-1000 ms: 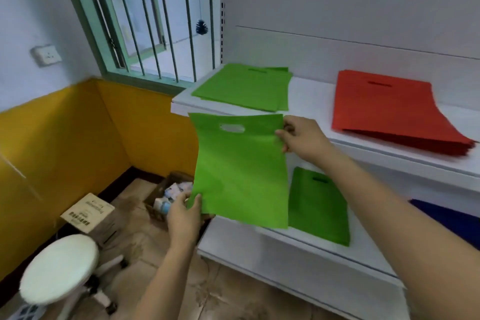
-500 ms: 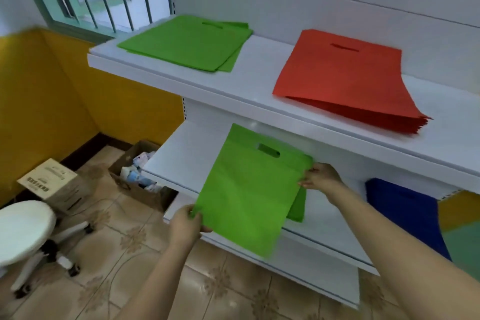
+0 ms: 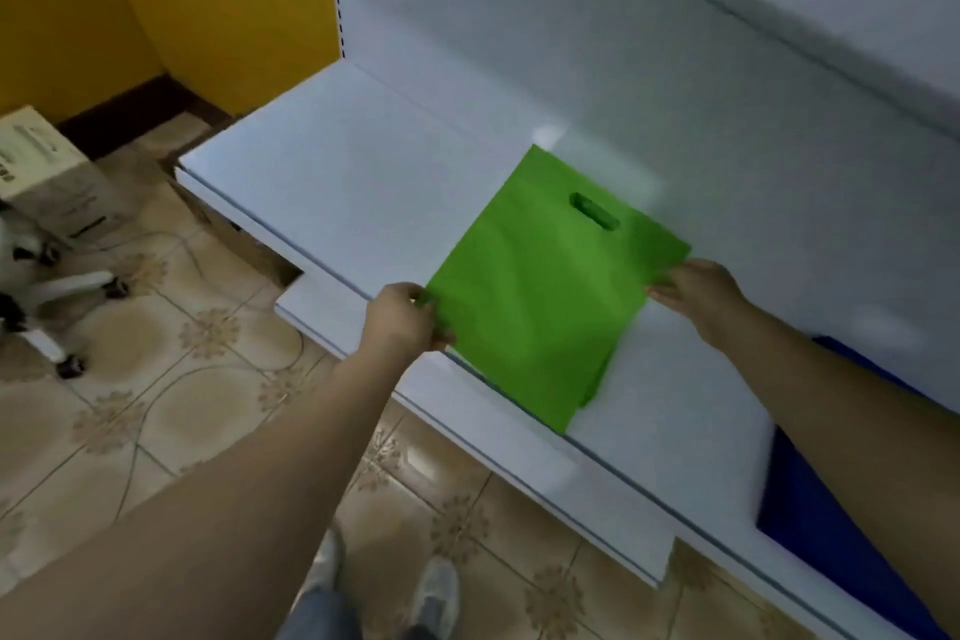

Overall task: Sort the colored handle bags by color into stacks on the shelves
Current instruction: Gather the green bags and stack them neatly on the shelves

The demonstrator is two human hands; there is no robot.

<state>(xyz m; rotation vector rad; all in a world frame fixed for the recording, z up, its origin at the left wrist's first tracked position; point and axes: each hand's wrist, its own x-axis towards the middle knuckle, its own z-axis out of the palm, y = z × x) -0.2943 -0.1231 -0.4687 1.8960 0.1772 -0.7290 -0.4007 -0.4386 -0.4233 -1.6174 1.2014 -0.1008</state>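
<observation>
I find the green handle bag [image 3: 540, 296] lying on the white lower shelf [image 3: 363, 182], its near corner overhanging the front edge. My left hand [image 3: 402, 322] pinches its left edge; my right hand [image 3: 698, 294] grips the right. Risk: released thus, it may slide off, or sit skewed on the green bag underneath [image 3: 597, 379].

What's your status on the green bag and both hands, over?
Left hand grips green bag at its left corner; right hand pinches its right edge. Bag lying on lower shelf, over another green bag. Blue bag apart to the right, nothing blocking.
</observation>
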